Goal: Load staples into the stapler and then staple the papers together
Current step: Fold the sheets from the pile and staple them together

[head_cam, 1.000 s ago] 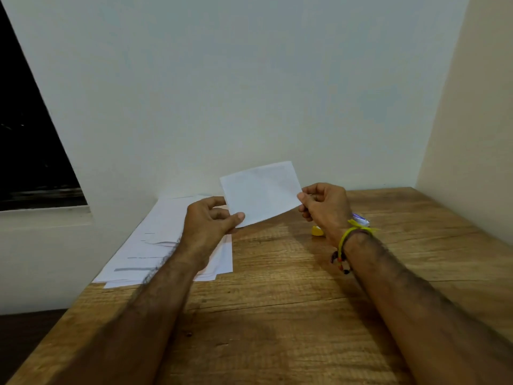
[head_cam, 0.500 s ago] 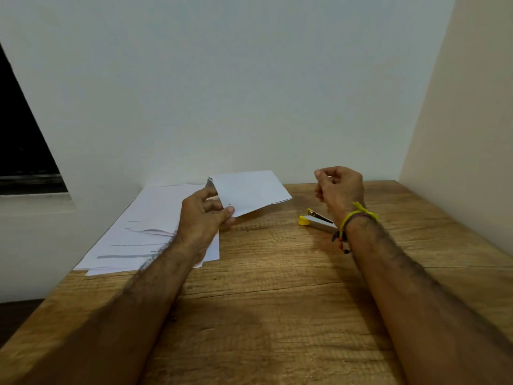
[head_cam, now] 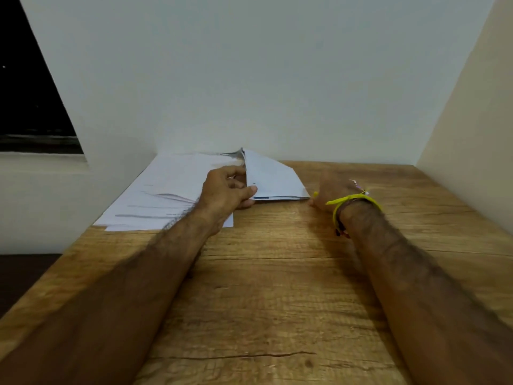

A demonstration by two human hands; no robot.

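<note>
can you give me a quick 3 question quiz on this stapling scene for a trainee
1. True or false: the left hand pinches the small set of papers at its near left corner.
2. Multiple choice: where does the spread stack of sheets lie on the wooden table? A) far left, by the wall B) near right corner C) at the near edge
3. Fill in: the right hand reaches down where a bit of ____ plastic shows beside it.

Key: 1 true; 2 A; 3 yellow
</note>
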